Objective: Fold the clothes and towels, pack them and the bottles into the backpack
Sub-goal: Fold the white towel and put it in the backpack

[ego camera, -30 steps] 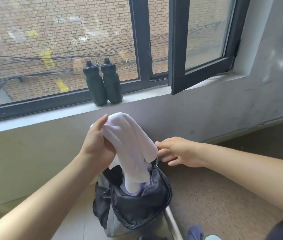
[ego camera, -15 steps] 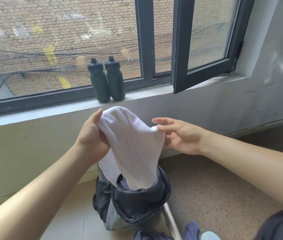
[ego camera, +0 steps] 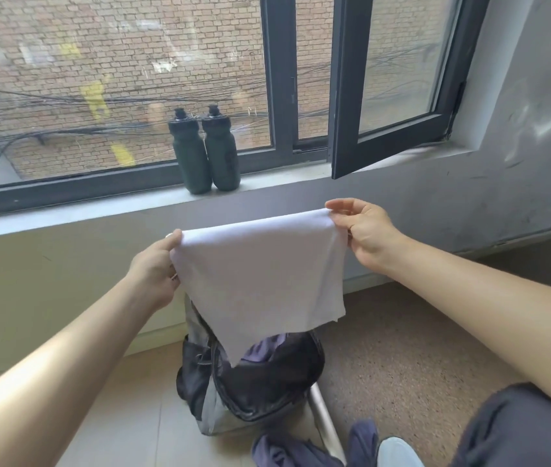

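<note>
Folding step in hand: left hand and right hand each pinch a top corner of the white fabric towel, spread above the open black-and-grey backpack. Next move, judged: join corners, halving it

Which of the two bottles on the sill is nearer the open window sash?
The right bottle: it stands on the side of the open sash. The left bottle stands close beside it, farther from the sash.

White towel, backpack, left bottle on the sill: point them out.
white towel [ego camera: 260, 264], head view, middle of the cloth.
backpack [ego camera: 267, 387], head view, dark front panel.
left bottle [ego camera: 190, 160], head view, middle of its body.
</note>
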Motion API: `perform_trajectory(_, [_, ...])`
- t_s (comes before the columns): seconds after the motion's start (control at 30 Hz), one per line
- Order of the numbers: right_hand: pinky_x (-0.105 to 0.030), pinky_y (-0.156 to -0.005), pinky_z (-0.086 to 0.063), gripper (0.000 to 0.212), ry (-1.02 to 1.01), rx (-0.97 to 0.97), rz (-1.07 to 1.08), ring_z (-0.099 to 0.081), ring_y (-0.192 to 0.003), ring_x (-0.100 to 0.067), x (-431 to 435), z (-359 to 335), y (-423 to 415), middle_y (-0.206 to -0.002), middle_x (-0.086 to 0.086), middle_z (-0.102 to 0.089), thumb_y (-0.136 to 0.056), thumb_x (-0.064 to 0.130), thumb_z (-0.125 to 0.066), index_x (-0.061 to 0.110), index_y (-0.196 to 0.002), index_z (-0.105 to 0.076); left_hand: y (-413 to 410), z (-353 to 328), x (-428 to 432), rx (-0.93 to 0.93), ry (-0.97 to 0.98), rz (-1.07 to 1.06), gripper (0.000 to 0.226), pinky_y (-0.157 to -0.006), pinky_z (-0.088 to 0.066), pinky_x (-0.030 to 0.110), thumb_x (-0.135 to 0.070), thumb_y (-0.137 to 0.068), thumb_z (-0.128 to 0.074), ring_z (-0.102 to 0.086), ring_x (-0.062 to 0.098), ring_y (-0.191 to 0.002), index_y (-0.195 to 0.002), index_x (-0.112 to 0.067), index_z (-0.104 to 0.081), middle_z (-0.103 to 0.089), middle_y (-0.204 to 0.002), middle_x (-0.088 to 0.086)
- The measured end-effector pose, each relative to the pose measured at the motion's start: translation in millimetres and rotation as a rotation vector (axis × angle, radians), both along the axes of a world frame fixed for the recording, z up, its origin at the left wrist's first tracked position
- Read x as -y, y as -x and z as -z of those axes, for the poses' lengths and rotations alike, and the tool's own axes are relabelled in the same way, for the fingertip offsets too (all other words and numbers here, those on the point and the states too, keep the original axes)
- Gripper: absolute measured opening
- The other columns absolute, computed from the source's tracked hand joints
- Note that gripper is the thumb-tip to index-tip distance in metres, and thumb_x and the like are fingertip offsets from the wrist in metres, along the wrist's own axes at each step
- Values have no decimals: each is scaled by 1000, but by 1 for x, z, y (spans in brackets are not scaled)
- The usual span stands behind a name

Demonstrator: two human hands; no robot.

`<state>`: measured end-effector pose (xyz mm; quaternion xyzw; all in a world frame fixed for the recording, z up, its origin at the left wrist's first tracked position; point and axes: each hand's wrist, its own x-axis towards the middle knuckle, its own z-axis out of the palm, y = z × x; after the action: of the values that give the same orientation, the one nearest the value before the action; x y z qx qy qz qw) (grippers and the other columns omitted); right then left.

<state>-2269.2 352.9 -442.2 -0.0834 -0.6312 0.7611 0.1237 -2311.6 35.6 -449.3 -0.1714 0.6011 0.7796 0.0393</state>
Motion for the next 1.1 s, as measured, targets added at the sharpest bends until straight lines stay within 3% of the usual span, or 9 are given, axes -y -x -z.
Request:
perform_trajectory(0.1, [-16,-69,-49,34,-162,-40,103,-64,-85,-9,-5,-2,1,-92,4,-71,-93,-9,-61,21,-85,-74,-1,-2,-3,-71,4,-19,15,-83,-52,26,-32,-96,-72,-67,12,-89,-107,-22,-71,-72,-113,0])
perform_trajectory(0.27, [-4,-73,-48,31,-584,-137,287,-62,-72,12,-11,-2,-5,-95,6,-75,-92,-4,-60,21,-98,-77,-4,-4,-7,-224,125,-98,13,-102,-50,32,-29,-94,-75,-62,16,-108,-105,-23,-70,-69,-102,-7])
perform_trajectory(0.4, [-29,-96,-56,30,-670,-114,303,-71,-95,-8,-15,3,-4,-104,0,-78,-90,7,-70,17,-118,-74,-1,0,-2,-261,148,-108,16,-104,-49,32,-27,-95,-74,-62,18,-115,-108,-18,-70,-69,-111,-1])
perform_trajectory(0.5, [-28,-96,-55,28,-625,-144,249,-72,-101,-5,-14,-1,-2,-105,4,-78,-87,16,-76,18,-115,-75,1,1,0,-251,145,-98,6,-101,-49,30,-26,-98,-69,-62,17,-103,-94,-22,-70,-69,-102,-1])
perform_trajectory(0.57, [-29,-95,-56,26,-395,-159,150,-73,-99,-8,-10,-5,-1,-104,0,-78,-87,14,-78,15,-112,-75,3,3,1,-258,137,-98,10,-98,-51,29,-24,-100,-68,-61,15,-95,-91,-22,-69,-68,-96,-3])
perform_trajectory(0.77, [-37,-88,-58,19,-91,-137,75,-71,-86,-20,-6,-10,-3,-91,-8,-76,-84,-2,-78,13,-94,-73,7,12,6,-237,151,-93,2,-84,-52,25,-13,-98,-69,-63,13,-83,-98,-14,-71,-69,-92,-1])
perform_trajectory(0.9, [-46,-91,-57,21,-109,-94,122,-69,-88,-24,-12,-5,-1,-90,-9,-73,-83,-5,-78,14,-90,-72,8,17,12,-228,170,-76,21,-82,-52,26,-5,-93,-72,-64,13,-83,-113,-10,-69,-70,-97,2])
perform_trajectory(1.03, [-39,-83,-59,24,-246,-101,177,-69,-86,-23,-19,1,2,-90,-8,-73,-82,-3,-79,19,-88,-72,5,12,11,-229,114,-100,25,-81,-55,28,-3,-87,-79,-64,15,-80,-96,-14,-59,-62,-97,4])
perform_trajectory(1.1, [-37,-83,-59,26,-389,-114,213,-70,-85,-21,-23,4,2,-90,-6,-74,-82,0,-81,25,-87,-73,3,11,9,-236,105,-60,27,-74,-55,23,-4,-88,-78,-65,13,-80,-108,-11,-60,-63,-101,5])
